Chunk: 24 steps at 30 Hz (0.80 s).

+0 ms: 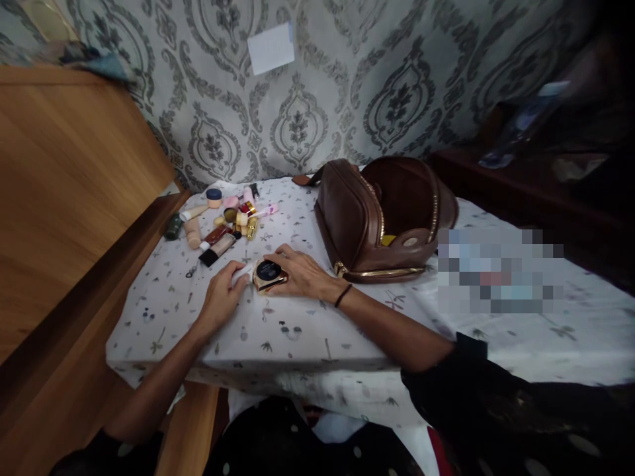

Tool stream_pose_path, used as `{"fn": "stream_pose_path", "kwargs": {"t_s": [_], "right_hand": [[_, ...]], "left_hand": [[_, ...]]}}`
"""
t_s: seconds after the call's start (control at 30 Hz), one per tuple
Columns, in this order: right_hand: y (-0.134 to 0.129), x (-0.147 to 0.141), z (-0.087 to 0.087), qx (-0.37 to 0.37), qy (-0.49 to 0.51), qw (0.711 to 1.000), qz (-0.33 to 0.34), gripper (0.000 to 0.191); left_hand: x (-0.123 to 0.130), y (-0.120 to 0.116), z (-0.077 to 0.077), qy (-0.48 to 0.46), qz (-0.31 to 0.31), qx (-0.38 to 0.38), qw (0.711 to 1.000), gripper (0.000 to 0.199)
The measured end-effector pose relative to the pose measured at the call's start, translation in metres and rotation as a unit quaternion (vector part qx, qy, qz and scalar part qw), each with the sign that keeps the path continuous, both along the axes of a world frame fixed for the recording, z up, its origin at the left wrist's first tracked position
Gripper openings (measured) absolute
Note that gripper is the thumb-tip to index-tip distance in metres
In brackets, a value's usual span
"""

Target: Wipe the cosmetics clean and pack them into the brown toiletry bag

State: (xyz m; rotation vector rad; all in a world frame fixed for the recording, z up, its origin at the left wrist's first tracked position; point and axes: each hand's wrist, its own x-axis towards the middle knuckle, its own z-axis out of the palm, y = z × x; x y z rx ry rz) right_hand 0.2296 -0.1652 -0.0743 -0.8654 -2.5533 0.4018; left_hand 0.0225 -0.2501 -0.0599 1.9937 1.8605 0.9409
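Observation:
In the head view, my right hand (305,274) is closed around a compact (269,270) with a black round top and a gold rim. The compact is tilted just above or against the patterned cloth; I cannot tell which. Close to its left side is my left hand (224,292), thumb and index finger curved and slightly apart. A whitish patch shows between those fingertips, too unclear to name. Behind my hands lies a cluster of cosmetics: a black-capped tube (218,249), a dark-lidded jar (213,198), a beige tube (192,233) and several small gold and pink items.
An unzipped brown leather bag (347,225) stands right of my hands, something yellow inside its mouth. A blurred-out patch (496,271) lies farther right. Wooden furniture (69,165) borders the left side. Patterned wallpaper is behind, and a clear bottle (520,125) stands at far right.

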Motion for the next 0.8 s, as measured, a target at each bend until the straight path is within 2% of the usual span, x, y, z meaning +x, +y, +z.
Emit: {"fn": "stream_pose_path", "kwargs": {"t_s": [0.3,0.47,0.6,0.7,0.8], "right_hand": [[-0.005,-0.001,0.005,0.015,-0.045,0.993,-0.105,0.074],[-0.006,-0.001,0.007,0.006,-0.041,0.992,-0.12,0.074],[-0.005,-0.001,0.004,0.002,-0.028,0.994,-0.106,0.078],[-0.003,-0.002,0.003,-0.003,-0.019,0.995,-0.097,0.079],[-0.002,-0.002,0.0,0.003,-0.007,0.996,-0.084,0.077]], "left_hand": [[0.007,-0.003,0.001,-0.071,-0.036,-0.038,0.996,0.024],[0.005,-0.002,0.001,-0.07,-0.05,-0.034,0.996,0.023],[-0.003,0.01,-0.002,-0.002,-0.028,0.0,1.0,0.025],[-0.009,0.027,-0.003,0.085,-0.006,0.034,0.996,0.028],[-0.011,0.044,-0.005,0.131,-0.004,0.044,0.99,0.028]]}}
